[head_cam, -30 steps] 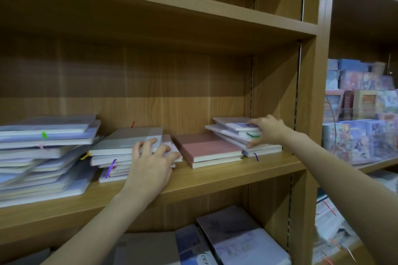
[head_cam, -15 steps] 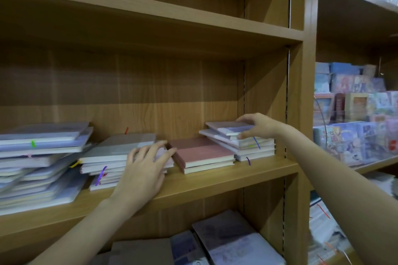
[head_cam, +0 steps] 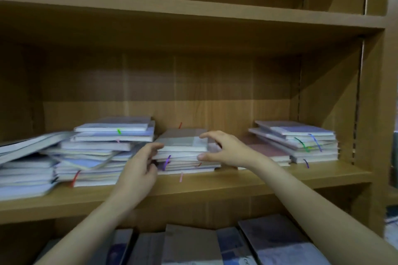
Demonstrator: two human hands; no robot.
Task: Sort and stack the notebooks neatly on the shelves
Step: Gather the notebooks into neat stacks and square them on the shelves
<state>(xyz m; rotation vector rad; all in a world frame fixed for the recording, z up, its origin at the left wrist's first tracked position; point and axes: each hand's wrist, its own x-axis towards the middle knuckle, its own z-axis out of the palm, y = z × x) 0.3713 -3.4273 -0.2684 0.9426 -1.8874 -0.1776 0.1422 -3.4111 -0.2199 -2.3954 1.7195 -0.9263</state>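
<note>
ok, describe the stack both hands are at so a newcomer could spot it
Middle shelf of the wooden bookcase, the centre pile. The grey-topped stack sits between the left hand and right hand. Only it has a grey top cover and a purple ribbon at its front.
</note>
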